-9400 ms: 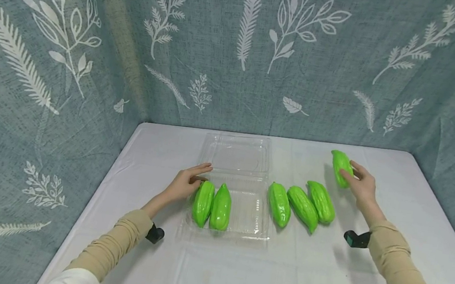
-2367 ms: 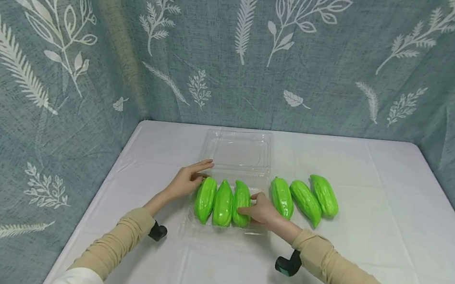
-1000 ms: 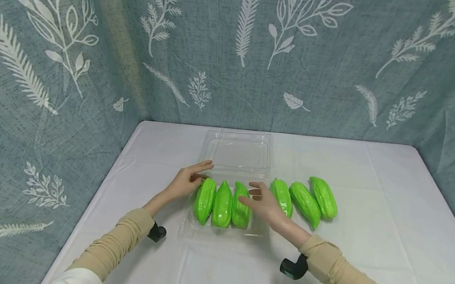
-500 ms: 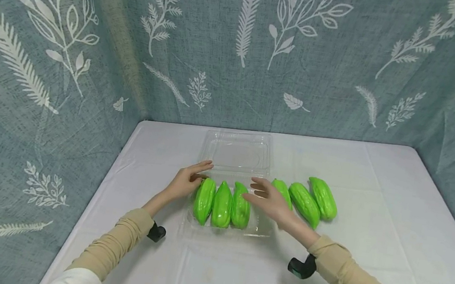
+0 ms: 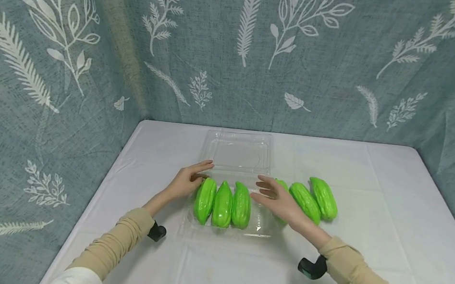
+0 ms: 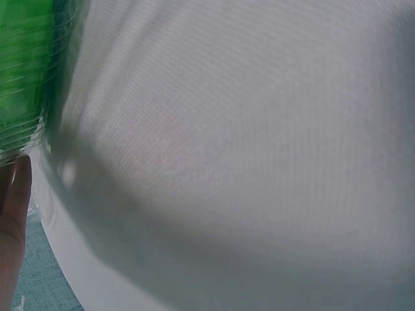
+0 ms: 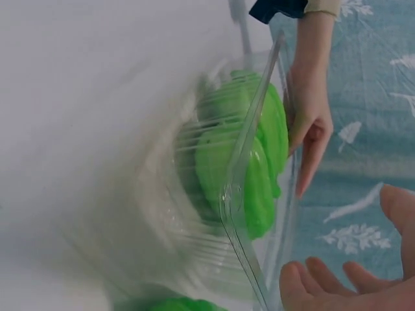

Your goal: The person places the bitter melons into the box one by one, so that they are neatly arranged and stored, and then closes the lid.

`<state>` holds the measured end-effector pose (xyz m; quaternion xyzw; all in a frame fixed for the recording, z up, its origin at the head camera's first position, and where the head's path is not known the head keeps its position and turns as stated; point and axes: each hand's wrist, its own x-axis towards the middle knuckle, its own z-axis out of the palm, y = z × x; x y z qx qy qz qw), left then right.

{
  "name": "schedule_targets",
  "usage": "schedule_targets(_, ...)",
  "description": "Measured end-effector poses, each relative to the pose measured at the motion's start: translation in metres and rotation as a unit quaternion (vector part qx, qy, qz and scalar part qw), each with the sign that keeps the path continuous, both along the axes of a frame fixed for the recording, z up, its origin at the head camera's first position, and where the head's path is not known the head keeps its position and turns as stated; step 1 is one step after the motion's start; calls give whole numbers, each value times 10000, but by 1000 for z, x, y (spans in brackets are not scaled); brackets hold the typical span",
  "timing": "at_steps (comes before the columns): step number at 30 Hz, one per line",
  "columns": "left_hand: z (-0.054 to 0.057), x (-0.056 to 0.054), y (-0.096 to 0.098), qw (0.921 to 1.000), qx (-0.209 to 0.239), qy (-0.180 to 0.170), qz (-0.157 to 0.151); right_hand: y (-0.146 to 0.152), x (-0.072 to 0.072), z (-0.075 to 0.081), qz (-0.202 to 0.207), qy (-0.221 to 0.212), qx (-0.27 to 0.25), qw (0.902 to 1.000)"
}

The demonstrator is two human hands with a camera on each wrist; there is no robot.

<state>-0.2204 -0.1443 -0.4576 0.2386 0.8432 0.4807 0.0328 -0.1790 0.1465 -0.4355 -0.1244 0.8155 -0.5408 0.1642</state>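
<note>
A clear plastic clamshell container (image 5: 258,234) lies with its lid folded back, three bright green ridged bitter melons side by side inside: one at left (image 5: 204,201), one in the middle (image 5: 223,204), one at right (image 5: 242,205). My left hand (image 5: 181,183) holds the container's left rim, its thumb (image 6: 13,214) against the outer wall. My right hand (image 5: 280,203), holding nothing, hovers over the container's right side with fingers spread; in the right wrist view its fingertips (image 7: 295,278) show near the rim. It partly hides a bitter melon (image 5: 281,184) on the table.
Two more bitter melons, one nearer (image 5: 305,202) and one farther (image 5: 323,197), lie right of the container on the white tablecloth (image 5: 234,279). The transparent lid (image 5: 236,152) lies flat behind the container. A patterned curtain (image 5: 216,97) surrounds the table's back and sides.
My right hand set a third bitter melon in the container, let it go, and has since drawn up and to the right, its fingers loosening. My left hand stayed at the rim.
</note>
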Motion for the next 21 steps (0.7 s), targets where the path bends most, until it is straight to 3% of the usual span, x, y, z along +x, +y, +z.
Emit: schedule_targets(21,-1,-1,-3,9999,66,59,-88,42,-12,9,-609,101,-540,9966)
